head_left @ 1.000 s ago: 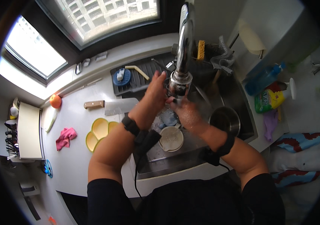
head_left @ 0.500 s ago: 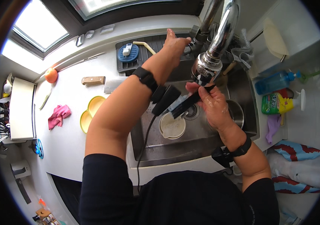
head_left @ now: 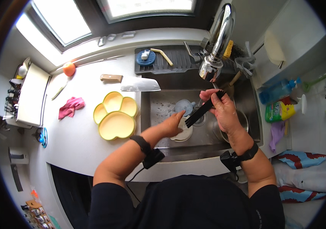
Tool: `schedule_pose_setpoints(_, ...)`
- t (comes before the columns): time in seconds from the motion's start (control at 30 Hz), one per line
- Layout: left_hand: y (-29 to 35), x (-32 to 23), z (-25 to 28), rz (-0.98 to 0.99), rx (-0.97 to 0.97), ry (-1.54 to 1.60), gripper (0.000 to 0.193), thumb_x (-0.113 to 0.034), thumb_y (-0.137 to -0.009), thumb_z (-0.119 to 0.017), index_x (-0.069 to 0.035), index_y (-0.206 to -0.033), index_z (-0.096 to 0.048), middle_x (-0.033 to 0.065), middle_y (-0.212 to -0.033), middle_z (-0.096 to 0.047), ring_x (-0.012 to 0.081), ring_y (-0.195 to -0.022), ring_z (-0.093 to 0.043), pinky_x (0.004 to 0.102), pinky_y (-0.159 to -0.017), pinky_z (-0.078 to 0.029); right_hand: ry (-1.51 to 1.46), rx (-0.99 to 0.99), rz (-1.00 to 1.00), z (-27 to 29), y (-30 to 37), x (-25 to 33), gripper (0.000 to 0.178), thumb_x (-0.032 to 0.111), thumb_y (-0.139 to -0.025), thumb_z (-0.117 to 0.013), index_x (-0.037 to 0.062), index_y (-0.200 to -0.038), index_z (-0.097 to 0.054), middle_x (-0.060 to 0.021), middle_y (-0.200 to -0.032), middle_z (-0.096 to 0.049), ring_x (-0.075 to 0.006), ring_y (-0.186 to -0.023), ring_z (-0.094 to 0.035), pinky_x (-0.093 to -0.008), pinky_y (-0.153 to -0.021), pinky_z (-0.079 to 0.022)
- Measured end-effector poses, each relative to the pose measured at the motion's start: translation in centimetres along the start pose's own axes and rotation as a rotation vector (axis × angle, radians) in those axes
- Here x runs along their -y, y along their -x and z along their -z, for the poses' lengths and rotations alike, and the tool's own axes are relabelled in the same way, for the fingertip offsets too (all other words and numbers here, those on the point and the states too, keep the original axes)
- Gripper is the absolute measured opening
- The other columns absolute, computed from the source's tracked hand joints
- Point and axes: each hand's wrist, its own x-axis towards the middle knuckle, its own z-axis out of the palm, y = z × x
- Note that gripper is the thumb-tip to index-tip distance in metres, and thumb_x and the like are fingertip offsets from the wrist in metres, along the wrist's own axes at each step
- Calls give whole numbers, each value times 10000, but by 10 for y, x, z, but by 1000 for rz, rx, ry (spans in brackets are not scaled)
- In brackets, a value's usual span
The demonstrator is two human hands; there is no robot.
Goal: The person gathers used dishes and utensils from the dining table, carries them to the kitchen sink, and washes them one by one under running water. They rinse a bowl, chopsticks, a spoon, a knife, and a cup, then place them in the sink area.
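Over the sink (head_left: pixel 163 155), my right hand (head_left: pixel 226 114) is closed round a bundle of black chopsticks (head_left: pixel 201 113), whose lower ends slant down to the left. My left hand (head_left: pixel 171 126) is just left of those ends, fingers stretched out, holding nothing that I can see. Beneath it, partly covered, lies a white bowl (head_left: pixel 185 134). A small pale-blue translucent dish (head_left: pixel 184 106) sits behind my left fingers. The chrome faucet (head_left: pixel 210 68) hangs above my right hand, its lever (head_left: pixel 188 51) tilted up at the left.
A wooden-handled cleaver (head_left: pixel 138 84) lies across the sink's left edge. Left of the sink are a yellow paw-shaped plate (head_left: pixel 117 126), a pink cloth (head_left: pixel 71 107) and an orange fruit (head_left: pixel 69 69). A steel pot (head_left: pixel 243 121) stands at the sink's right, with a spray bottle (head_left: pixel 279 111) beyond.
My left hand has come away from the faucet lever, back down toward the lower ends of the chopsticks. My right hand still holds them, now a little lower and farther right. The view has shifted.
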Motion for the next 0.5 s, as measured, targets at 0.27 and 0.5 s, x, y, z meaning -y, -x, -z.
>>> schedule_pose_setpoints(0.27, 72, -17, -38, 10, -343, 163, 669, -124, -752, -724, -27, -1292, -343, 251, -1149, -552, 406, -1108, -529, 427, -931, -429, -102, 206, -87, -60, 43, -3, 201, 187, -995, -458, 62, -1120, -555, -94, -1126, -626, -190, -1088, -588, -337, -930, -472)
schedule_pose_setpoints(0.5, 136, -14, -35, 183, -398, -79, 266, -185, -832, -625, -55, -1029, -504, 225, -915, -632, 424, -910, -598, 494, -755, -471, -144, 301, -70, -96, 68, -10, 176, 194, -986, -477, 79, -1092, -559, -95, -1072, -639, -203, -1059, -603, -361, -889, -501)
